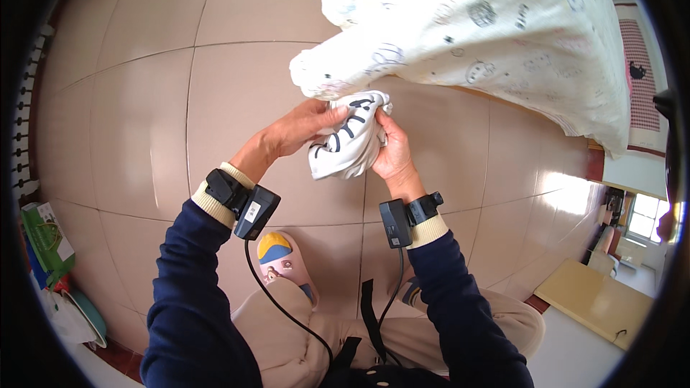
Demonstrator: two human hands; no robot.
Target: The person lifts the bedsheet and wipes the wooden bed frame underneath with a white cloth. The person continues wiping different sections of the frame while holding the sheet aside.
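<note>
A bunched white cloth (pixel 350 143) with dark lettering hangs in the air between my hands, above the tiled floor. My left hand (pixel 307 126) grips its left side, thumb on top and the other fingers partly hidden. On the opposite side my right hand (pixel 393 145) pinches the fabric, with its fingertips tucked behind the folds. Just beyond the bundle lies a large white cloth (pixel 458 37) printed with small cartoon drawings. A rounded fold of that cloth reaches close to the bundle; I cannot tell whether they touch.
Beige floor tiles (pixel 135 134) spread around me. Left stand a green bag (pixel 48 237), a plastic bag (pixel 67 318) and a teal basin (pixel 89 312). An open yellowish door (pixel 598 302) is at lower right. Cables (pixel 285 307) run from both wrist devices toward my waist.
</note>
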